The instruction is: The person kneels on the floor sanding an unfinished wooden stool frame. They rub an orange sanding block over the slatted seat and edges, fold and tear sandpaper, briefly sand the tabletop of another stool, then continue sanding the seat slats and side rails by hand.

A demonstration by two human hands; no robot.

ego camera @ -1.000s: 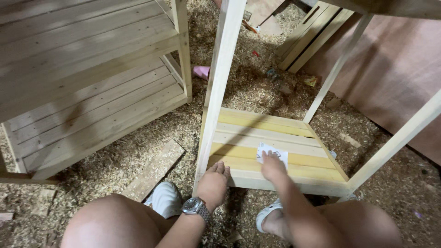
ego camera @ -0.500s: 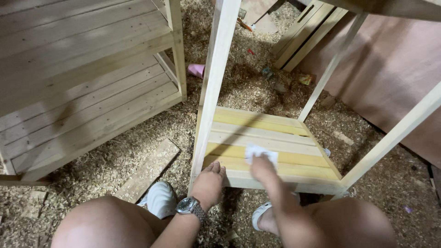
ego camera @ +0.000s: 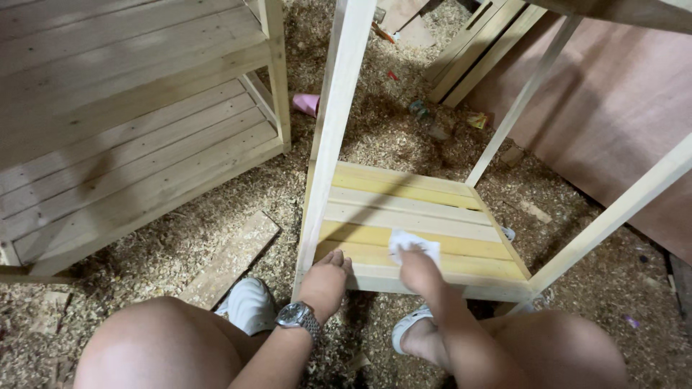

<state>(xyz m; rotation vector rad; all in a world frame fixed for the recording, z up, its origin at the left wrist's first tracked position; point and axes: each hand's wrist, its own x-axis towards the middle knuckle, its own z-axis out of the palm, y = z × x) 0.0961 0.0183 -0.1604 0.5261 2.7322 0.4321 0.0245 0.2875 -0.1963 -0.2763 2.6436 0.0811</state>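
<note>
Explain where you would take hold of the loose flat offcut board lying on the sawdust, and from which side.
Judging by its pose, take the offcut board at its near end, beside the white shoe. It lies flat, so a grip pinching across its narrow width from above, fingers on the two long edges, seems best. The left hand is nearest.

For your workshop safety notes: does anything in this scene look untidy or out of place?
Yes. Sawdust and shavings cover the floor, with a loose board and a pink cup lying among them. The slatted shelf under both hands looks intact.
</note>
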